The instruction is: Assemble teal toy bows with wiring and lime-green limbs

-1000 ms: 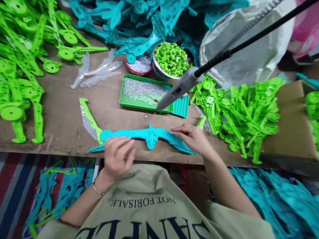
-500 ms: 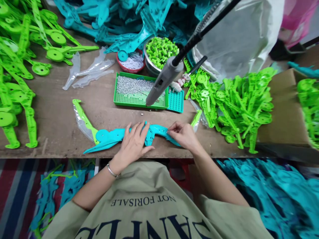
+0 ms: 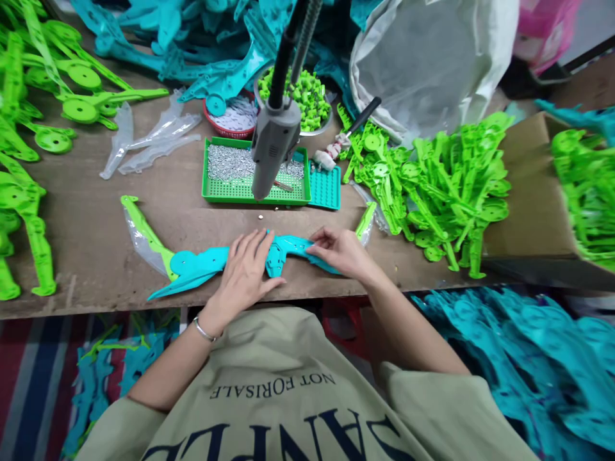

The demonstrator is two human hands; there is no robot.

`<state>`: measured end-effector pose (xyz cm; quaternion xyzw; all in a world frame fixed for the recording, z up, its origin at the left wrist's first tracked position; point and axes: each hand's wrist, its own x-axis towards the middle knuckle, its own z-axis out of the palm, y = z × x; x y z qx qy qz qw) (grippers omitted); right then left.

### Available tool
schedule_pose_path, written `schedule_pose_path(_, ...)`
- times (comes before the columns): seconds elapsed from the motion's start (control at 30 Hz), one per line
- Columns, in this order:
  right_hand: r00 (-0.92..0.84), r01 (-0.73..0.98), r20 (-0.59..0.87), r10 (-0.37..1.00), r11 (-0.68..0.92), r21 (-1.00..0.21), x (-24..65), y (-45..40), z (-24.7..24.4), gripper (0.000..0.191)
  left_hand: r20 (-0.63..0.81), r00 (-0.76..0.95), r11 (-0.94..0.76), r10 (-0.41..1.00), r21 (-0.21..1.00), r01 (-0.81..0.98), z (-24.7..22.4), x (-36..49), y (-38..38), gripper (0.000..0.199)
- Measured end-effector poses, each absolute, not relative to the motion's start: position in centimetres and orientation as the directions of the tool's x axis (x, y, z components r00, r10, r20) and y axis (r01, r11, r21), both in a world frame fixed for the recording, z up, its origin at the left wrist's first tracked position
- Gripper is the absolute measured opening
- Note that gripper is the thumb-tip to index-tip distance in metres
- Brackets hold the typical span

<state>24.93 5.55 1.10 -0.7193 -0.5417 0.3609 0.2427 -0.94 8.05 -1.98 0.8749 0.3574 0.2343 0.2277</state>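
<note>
A teal bow-shaped plastic piece (image 3: 204,261) lies near the table's front edge. A green arm (image 3: 148,234) with a clear plastic strip joins its left end, and another green arm (image 3: 364,221) shows beyond its right part. My left hand (image 3: 246,262) rests flat on the teal piece left of its middle, fingers spread and thumb out. At the right part of the piece my right hand (image 3: 339,251) has thumb and fingertips pinched together against the surface; whatever is between them is too small to make out.
A grey electric screwdriver (image 3: 273,144) hangs over a green tray (image 3: 230,195) of screws. Behind are a red basket (image 3: 230,133) and a bowl (image 3: 327,125) of green parts. Green pieces (image 3: 461,186) and a cardboard box (image 3: 526,198) stand right, more green pieces (image 3: 36,218) left.
The view has shifted, so the table things sit further left. The screwdriver now hangs more upright, further left over the tray. Both hands keep their places on the teal piece.
</note>
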Motion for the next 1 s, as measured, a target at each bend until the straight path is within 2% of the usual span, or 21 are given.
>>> schedule_pose_path(0.03,0.202,0.555,-0.196,0.96,-0.277,-0.784,25.9,5.1,0.9,0.025,0.282,0.603,-0.619,0.747,0.625,0.475,-1.7,-0.9,7.6,0.088)
schedule_pose_path(0.1,0.414,0.489,-0.028,0.91,-0.248,-0.836,28.3,4.2,0.3,0.037,0.285,0.526,-0.499,0.801,0.804,0.324,-1.2,-0.4,6.1,0.066)
schedule_pose_path(0.13,0.538,0.475,0.052,0.842,-0.252,-0.843,29.5,3.8,-0.1,0.039,0.217,0.51,-0.37,0.832,0.903,0.219,-1.0,0.1,5.2,0.054)
schedule_pose_path(0.17,0.643,0.459,0.1,0.759,-0.277,-0.844,30.7,3.4,-0.7,0.042,0.091,0.528,-0.178,0.845,0.977,0.115,-1.0,0.9,4.1,0.044)
schedule_pose_path(0.2,0.717,0.429,0.105,0.689,-0.318,-0.845,31.7,3.0,-1.2,0.046,-0.076,0.578,0.07,0.812,0.997,0.033,-1.0,1.8,3.1,0.04)
schedule_pose_path(0.23,0.765,0.382,0.068,0.641,-0.367,-0.848,32.4,2.7,-1.8,0.052,-0.241,0.638,0.324,0.731,0.946,-0.013,-1.2,3.0,2.1,0.041)
schedule_pose_path(0.27,0.793,0.319,0.003,0.609,-0.412,-0.853,32.9,2.6,-2.4,0.058,-0.379,0.664,0.532,0.645,0.846,-0.035,-1.4,4.2,1.3,0.044)
schedule_pose_path(0.3,0.804,0.244,-0.076,0.59,-0.443,-0.863,33.1,2.5,-2.9,0.064,-0.484,0.655,0.681,0.58,0.73,-0.062,-1.6,5.5,0.7,0.046)
schedule_pose_path(0.37,0.783,0.08,-0.225,0.581,-0.451,-0.889,32.9,2.6,-3.6,0.072,-0.606,0.607,0.826,0.514,0.541,-0.159,-2.0,8.0,0.0,0.046)
schedule_pose_path(0.47,0.659,-0.064,-0.335,0.674,-0.393,-0.917,32.1,2.9,-3.6,0.063,-0.623,0.571,0.844,0.535,0.433,-0.317,-1.8,10.6,0.3,0.04)
schedule_pose_path(0.57,0.579,-0.056,-0.31,0.754,-0.342,-0.938,31.2,2.9,-2.7,0.047,-0.61,0.53,0.808,0.589,0.436,-0.396,-1.1,11.6,1.0,0.041)
schedule_pose_path(0.73,0.692,-0.041,-0.186,0.698,-0.219,-0.975,30.0,3.2,-1.3,0.044,-0.576,0.515,0.77,0.635,0.524,-0.364,-0.2,11.1,0.5,0.048)
schedule_pose_path(0.8,0.681,-0.001,-0.146,0.717,-0.199,-0.98,29.7,3.8,-1.0,0.045,-0.56,0.532,0.767,0.636,0.538,-0.35,-0.1,11.0,0.0,0.05)
schedule_pose_path(0.9,0.637,0.079,-0.112,0.763,-0.209,-0.975,29.5,4.2,-1.1,0.046,-0.568,0.54,0.78,0.622,0.514,-0.357,0.1,11.0,-0.4,0.05)
schedule_pose_path(1.0,0.73,0.106,-0.077,0.679,-0.224,-0.969,29.1,3.5,-1.7,0.05,-0.588,0.502,0.773,0.634,0.477,-0.418,0.3,11.3,-0.3,0.046)
